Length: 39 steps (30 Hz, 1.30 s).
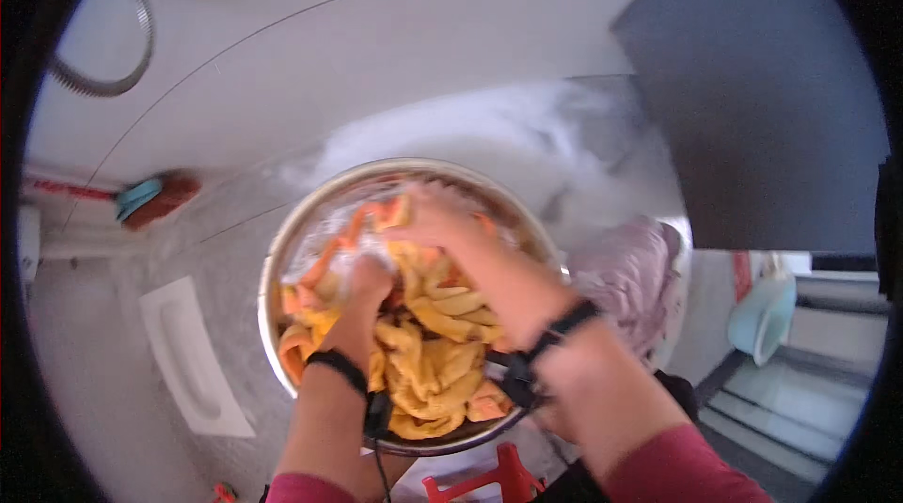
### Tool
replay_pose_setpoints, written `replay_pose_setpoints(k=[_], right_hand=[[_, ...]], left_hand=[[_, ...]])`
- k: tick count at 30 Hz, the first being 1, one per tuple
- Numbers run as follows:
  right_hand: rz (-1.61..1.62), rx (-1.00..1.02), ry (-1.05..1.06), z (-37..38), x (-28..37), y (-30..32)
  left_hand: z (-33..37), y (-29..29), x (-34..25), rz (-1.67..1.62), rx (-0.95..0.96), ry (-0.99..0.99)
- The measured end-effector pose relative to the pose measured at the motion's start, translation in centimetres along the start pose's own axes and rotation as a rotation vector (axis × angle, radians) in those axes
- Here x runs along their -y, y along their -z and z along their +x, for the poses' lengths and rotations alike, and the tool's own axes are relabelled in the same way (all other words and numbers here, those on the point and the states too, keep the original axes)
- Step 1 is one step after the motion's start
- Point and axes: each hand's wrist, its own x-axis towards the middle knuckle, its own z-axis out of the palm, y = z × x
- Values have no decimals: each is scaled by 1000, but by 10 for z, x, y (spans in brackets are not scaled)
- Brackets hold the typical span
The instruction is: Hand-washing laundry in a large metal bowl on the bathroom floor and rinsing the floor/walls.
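Left hand (pixel 370 280) and right hand (pixel 435 213) are down at the yellow cloth (pixel 437 376), apart, grip too blurred to tell, all inside the basin (pixel 267 310): kneading, it seems, with a firm gather called for next.

Under soft light, the right hand (pixel 435 214) blurs and outer lines bend.
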Motion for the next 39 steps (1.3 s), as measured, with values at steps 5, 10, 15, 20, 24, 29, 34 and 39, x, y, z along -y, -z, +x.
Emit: replay_pose_setpoints(k=[5,10,15,20,24,29,34,39], right_hand=[[77,39,-105,-19,2,-44],[87,229,-32,-119,45,-2],[250,-25,108,-260,68,13],[191,17,180,-353,31,-18],[191,178,28,-352,22,-16],[138,279,-80,-312,34,-15],[-51,317,-116,-270,38,-28],[-68,324,-122,-189,35,-57]], left_hand=[[-54,26,28,293,-85,-378],[-209,60,8,-467,-218,-485],[-319,55,25,-339,-119,-458],[-359,42,23,6,59,-438],[-343,38,5,93,188,-391],[-278,-3,33,-4,178,-354],[-212,-35,61,62,563,-216],[-169,-43,63,165,451,-184]])
